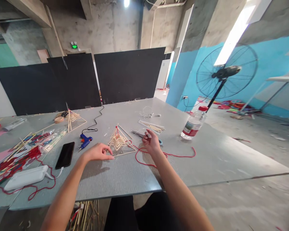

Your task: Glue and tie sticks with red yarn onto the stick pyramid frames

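A small pyramid frame of thin wooden sticks point(120, 143) stands on the grey table, with red string at its tip. My left hand point(100, 151) is at its left side, thumb and forefinger apart near the lower left corner; whether they touch it I cannot tell. My right hand point(151, 140) is curled closed to the right of the pyramid, over blue-handled scissors point(137, 134). It hides the middle of the scissors, and what its fingers hold is unclear. Red string point(178, 156) runs in loops beneath and beside my right wrist.
Loose sticks point(152, 127) lie behind my right hand, a water bottle point(194, 123) to the right. Leftward are a blue glue gun point(86, 141), a phone point(65, 155), a second stick pyramid point(74, 120) and a white power bank point(26, 177). Black panels point(130, 75) border the far edge.
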A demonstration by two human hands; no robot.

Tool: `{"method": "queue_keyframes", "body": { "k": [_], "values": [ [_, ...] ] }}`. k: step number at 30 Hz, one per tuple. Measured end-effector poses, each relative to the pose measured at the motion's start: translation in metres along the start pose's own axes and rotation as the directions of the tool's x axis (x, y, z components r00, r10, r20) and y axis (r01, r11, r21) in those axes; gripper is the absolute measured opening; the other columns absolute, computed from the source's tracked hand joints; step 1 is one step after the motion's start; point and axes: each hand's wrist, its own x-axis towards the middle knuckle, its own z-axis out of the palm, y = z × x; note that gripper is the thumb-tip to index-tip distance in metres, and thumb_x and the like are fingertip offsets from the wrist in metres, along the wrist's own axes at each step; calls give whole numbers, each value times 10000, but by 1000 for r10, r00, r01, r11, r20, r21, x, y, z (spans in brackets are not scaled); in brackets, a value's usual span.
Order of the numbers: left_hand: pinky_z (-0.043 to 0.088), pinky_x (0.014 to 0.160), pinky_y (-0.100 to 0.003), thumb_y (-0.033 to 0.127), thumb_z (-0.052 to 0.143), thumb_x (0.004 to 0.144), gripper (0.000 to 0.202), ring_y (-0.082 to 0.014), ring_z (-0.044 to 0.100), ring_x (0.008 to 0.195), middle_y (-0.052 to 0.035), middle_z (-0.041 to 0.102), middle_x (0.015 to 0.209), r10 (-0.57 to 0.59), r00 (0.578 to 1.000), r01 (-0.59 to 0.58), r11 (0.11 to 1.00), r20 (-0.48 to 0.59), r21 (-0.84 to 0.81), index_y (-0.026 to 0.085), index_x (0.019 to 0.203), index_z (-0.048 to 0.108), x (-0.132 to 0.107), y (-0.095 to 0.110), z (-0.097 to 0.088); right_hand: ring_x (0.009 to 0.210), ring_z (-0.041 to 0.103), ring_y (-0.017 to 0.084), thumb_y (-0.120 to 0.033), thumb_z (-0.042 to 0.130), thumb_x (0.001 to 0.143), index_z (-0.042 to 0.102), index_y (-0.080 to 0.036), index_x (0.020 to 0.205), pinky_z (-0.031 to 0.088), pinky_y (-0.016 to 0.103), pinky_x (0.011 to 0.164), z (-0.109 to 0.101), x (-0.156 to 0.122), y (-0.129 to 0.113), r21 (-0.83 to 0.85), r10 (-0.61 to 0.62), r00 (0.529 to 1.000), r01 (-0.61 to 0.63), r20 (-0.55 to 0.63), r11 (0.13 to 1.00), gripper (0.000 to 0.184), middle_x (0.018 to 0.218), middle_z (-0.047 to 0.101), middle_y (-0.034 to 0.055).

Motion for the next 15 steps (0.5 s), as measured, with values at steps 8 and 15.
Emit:
{"method": "queue_keyframes", "body": {
  "k": [8,15],
  "values": [
    [297,541,-252,508,661,853,391,-115,406,472,69,494,513,137,953,-173,978,-269,-114,163,1033,697,21,35,83,514,351,87,-288,684,755,565,-213,819,306,210,459,32,-37,-12,-3,169,861,-191,480,982,155,653,371,-65],
    [324,561,-236,514,657,909,314,-103,420,500,83,458,555,163,688,-190,981,-707,42,207,891,593,30,2,79,748,537,139,-451,768,870,768,-221,940,452,284,695,35,-58,-5,-318,178,742,51,646,947,239,880,632,25]
  ]
}}
